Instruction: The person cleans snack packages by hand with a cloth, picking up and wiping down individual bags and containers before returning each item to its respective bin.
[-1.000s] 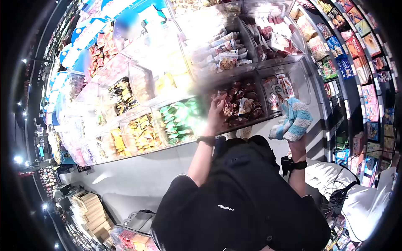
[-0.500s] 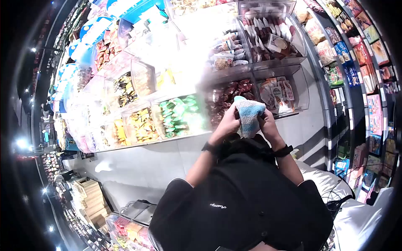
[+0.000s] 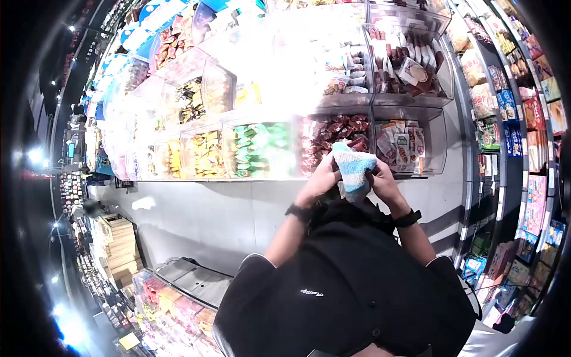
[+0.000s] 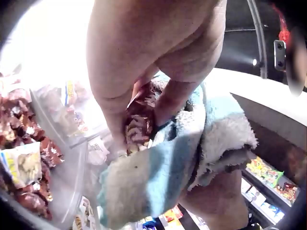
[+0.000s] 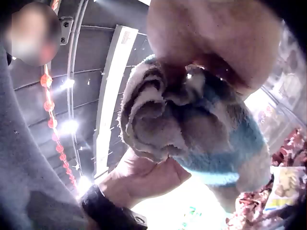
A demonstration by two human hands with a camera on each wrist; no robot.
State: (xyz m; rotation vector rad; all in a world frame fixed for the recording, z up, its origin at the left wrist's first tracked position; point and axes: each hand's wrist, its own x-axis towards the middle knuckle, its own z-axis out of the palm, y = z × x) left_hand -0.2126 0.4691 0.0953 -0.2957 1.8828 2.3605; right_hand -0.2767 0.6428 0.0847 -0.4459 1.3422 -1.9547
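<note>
"Where's the packet (image 4: 138, 127)?"

"In the left hand (image 3: 321, 179). Its fingers and thumb pinch that small red-brown packet, with the striped cloth (image 3: 355, 172) right up against it. Take the cloth as the clock's centre in the head view, and that hand lies at nine."

"And the right hand (image 3: 385, 183)?"

"Between three and four, gripping the cloth near its edge. Some of its fingers vanish into the folds, so I can't tell how each one lies."

"What's about them?"

"A clear bin (image 4: 71, 184) of similar red-brown packets (image 3: 332, 128) toward eleven, pale sachets (image 3: 402, 146) at two, and green packets (image 3: 253, 149) between nine and ten, well apart."

"Suppose the cloth is being worked over the packet. How would you do it well?"

"I'd pinch the packet by one end only, leaving its face free for the cloth. Light strokes, I think; a wrapper like that probably crinkles and slips. And I'd gather up the loose flap: in the left wrist view it hangs at six o'clock from the packet, and it could catch under the thumb."
</note>
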